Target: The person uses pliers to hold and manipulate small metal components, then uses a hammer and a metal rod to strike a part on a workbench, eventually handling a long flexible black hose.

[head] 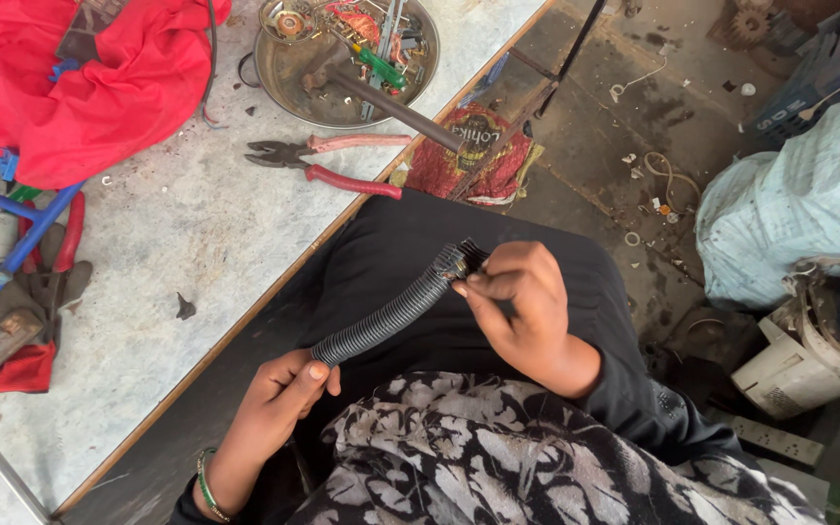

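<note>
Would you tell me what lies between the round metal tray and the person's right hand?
In the head view, red-handled pliers lie between the metal tray and the right hand.

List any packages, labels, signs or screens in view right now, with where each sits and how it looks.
Printed pouch: on the floor past the table edge, under a dark rod; crumpled, red with a black and gold round emblem.
Woven sack: on the floor at right; bulging, pale blue-white.
White box-like piece: lower right on the floor; dirty, small print, too small to tell.
No screens or signs in view.
</note>
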